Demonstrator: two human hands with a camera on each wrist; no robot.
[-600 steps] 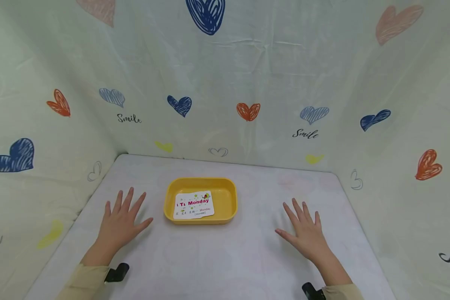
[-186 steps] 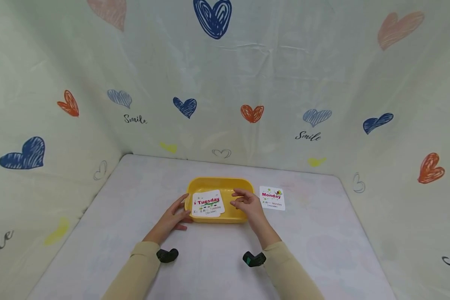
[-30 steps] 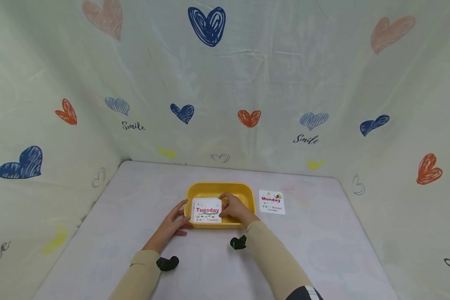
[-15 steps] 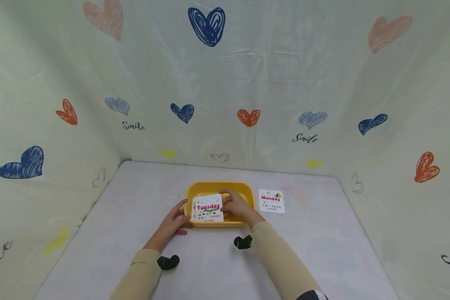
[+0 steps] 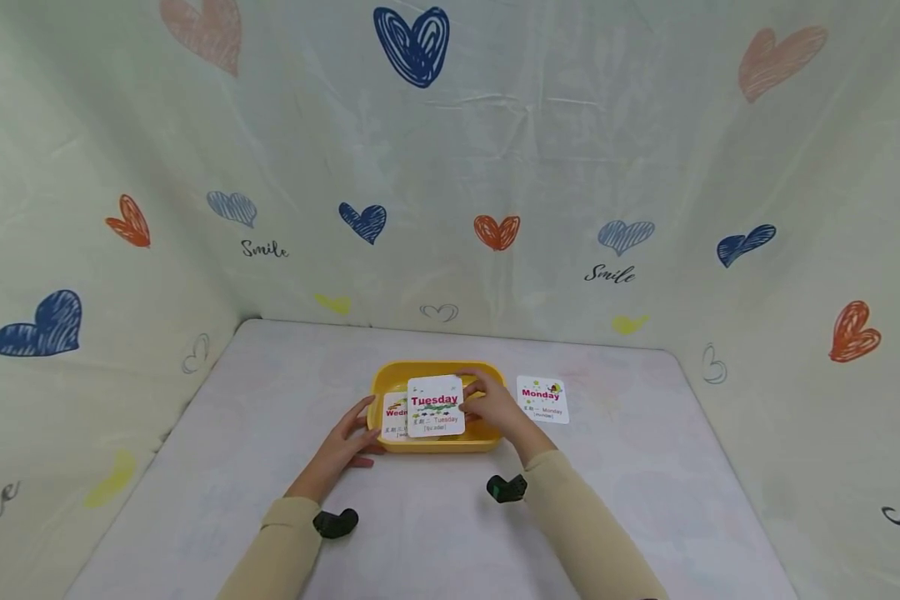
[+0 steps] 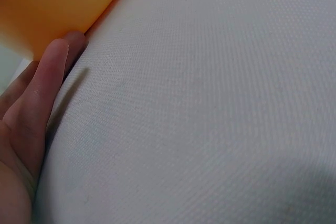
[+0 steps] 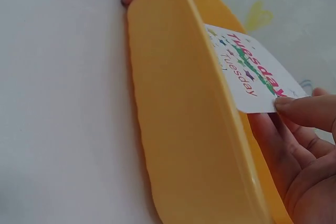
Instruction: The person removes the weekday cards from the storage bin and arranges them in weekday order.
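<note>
My right hand (image 5: 497, 410) pinches the right edge of a white card printed "Tuesday" (image 5: 435, 406), raised above the yellow tray (image 5: 487, 439). In the right wrist view the thumb presses on the face of the Tuesday card (image 7: 247, 72), with other fingers beneath it. My left hand (image 5: 343, 442) grips the left end of the tray, fingers at its rim and outer wall. Close up, the left wrist view shows fingers (image 6: 48, 72) against the yellow wall (image 6: 58, 3). A card starting "Wedn" (image 5: 394, 421) lies inside the tray, partly covered by the Tuesday card.
A "Monday" card (image 5: 542, 400) lies face up on the white table (image 5: 420, 533), just right of the tray. Cloth walls with printed hearts (image 5: 497, 232) rise behind and on both sides of the table.
My right hand has lifted the Tuesday card and drawn it to the right, uncovering part of the Wednesday card. Earlier, the Monday card went from tray to table. My left hand stays at the tray.
</note>
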